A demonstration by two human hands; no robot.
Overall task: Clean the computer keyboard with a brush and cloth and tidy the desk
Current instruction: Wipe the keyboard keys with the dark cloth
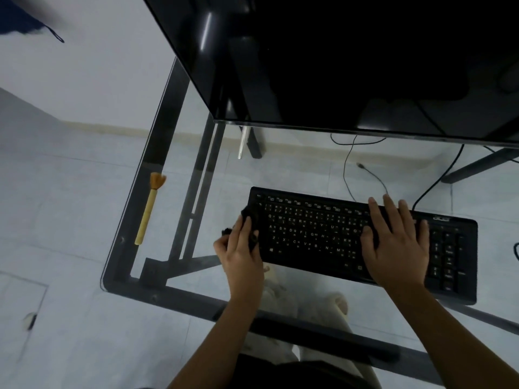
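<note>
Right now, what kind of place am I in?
Probably a home or office computer desk: a glass desk with a keyboard under your hands, a monitor behind it, and cables on the tiled floor below.

My black keyboard [337, 237] lies flat on the glass desk [126, 226]. The dark cloth [250, 220] touches its left edge. The brush [148, 209], yellow handle, lies far left.

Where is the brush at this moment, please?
In the head view the brush lies untouched on the glass desk near its left edge, bristles pointing away, left of the keyboard and of the left hand.
</note>
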